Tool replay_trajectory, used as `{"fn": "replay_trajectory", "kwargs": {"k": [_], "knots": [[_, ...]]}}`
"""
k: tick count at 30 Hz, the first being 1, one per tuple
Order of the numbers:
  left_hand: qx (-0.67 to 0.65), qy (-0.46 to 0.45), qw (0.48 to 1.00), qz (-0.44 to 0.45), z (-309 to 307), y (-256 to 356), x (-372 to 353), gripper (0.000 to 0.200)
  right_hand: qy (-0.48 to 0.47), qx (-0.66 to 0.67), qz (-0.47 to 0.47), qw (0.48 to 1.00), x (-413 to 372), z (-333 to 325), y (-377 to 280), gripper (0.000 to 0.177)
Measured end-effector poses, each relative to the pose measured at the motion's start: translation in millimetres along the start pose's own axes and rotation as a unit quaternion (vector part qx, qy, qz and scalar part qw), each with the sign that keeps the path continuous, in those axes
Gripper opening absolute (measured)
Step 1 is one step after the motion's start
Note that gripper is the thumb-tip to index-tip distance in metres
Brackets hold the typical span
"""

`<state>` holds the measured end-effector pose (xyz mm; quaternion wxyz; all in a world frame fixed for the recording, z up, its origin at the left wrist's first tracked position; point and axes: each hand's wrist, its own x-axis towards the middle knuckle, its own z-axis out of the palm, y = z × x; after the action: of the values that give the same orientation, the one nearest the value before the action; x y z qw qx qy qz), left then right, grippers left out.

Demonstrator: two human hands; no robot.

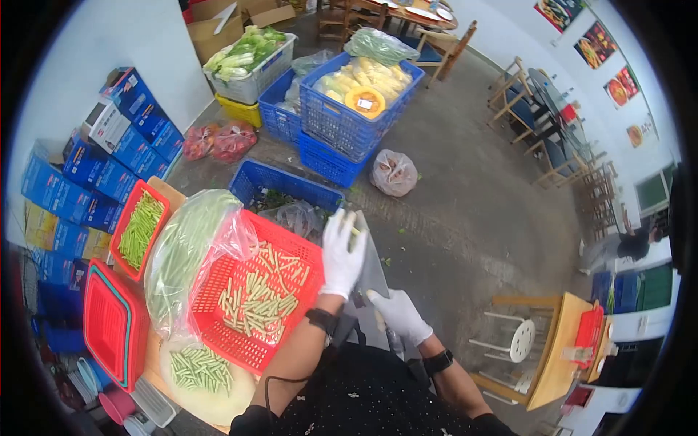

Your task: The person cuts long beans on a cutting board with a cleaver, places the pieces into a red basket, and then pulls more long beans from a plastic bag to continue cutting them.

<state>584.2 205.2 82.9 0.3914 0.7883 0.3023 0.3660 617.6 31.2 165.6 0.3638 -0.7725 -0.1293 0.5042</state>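
In the head view my right hand (pixel 401 317), in a white glove, closes round the lower end of a wide grey cleaver (pixel 374 263). Its blade points up and away from me. My left hand (pixel 342 253), also gloved, lies by the blade's left side with fingers stretched out. A pale greenish spot shows between its fingertips, too small to name. Left of that hand sits a red basket (pixel 309 256) with cut bean pieces (pixel 256 304) inside. More cut green beans (pixel 200 369) lie on a round pale board (pixel 174 349). A clear bag of long beans (pixel 190 251) leans over the basket.
A small red basket of cut beans (pixel 141 229) and stacked red baskets (pixel 109 327) stand at left. Ahead are a blue crate (pixel 251 174), stacked blue crates (pixel 338 131) of vegetables and a bagged bundle (pixel 394 173). A white stool (pixel 522 341) and wooden table (pixel 556 356) stand right.
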Motion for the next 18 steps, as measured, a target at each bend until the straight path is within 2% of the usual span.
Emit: {"fn": "replay_trajectory", "kwargs": {"k": [2,3,4,5,6,7,8,9,10,11,13,14,15,16,17,18], "knots": [[0.158,0.037,0.986,-0.037,11,-52,34,0.039,-0.021,-0.009,-0.014,1.0,30,-10,-16,0.049],[0.257,0.017,0.966,-0.022,5,-79,56,0.037,-0.004,-0.057,-0.021,0.998,48,-18,-23,0.048],[0.253,0.103,0.962,-0.019,-1,-87,73,0.035,0.012,-0.106,-0.029,0.994,70,-28,-28,0.046],[0.244,0.152,0.957,-0.033,-16,-84,87,0.033,0.033,-0.221,-0.165,0.961,95,-40,-10,0.043],[0.2,0.161,0.965,-0.063,-38,-66,98,0.032,0.021,-0.223,-0.165,0.96,101,-54,-21,0.043],[0.135,0.168,0.972,-0.097,-61,-56,105,0.029,-0.008,-0.166,-0.096,0.981,103,-65,-40,0.043],[0.124,0.208,0.966,-0.095,-80,-48,105,0.027,-0.035,-0.108,-0.03,0.993,111,-76,-55,0.042],[0.145,0.242,0.955,-0.096,-99,-48,96,0.026,-0.037,-0.109,-0.016,0.993,125,-84,-56,0.041],[0.118,0.27,0.947,-0.128,-119,-42,81,0.026,-0.043,-0.113,-0.016,0.993,138,-93,-59,0.041],[0.079,0.261,0.947,-0.171,-147,-39,58,0.028,-0.048,-0.113,-0.008,0.992,149,-102,-61,0.04],[0.04,0.333,0.886,-0.32,-180,-26,-1,0.035,-0.066,-0.097,0.007,0.993,172,-115,-60,0.038],[0.043,0.361,0.88,-0.306,-191,-17,-37,0.04,-0.077,-0.102,0.009,0.992,180,-118,-60,0.038],[0.065,0.383,0.85,-0.356,-199,13,-58,0.042,-0.083,-0.096,0.013,0.992,188,-120,-61,0.036],[0.0,0.462,0.81,-0.361,-200,18,-94,0.043,-0.09,-0.089,0.017,0.992,193,-120,-63,0.035],[-0.008,0.445,0.808,-0.387,-209,23,-141,0.042,-0.102,-0.075,0.019,0.992,194,-117,-69,0.031],[0.113,0.46,0.791,-0.386,-211,11,-197,0.04,-0.117,-0.082,0.017,0.99,196,-113,-69,0.031]]}}
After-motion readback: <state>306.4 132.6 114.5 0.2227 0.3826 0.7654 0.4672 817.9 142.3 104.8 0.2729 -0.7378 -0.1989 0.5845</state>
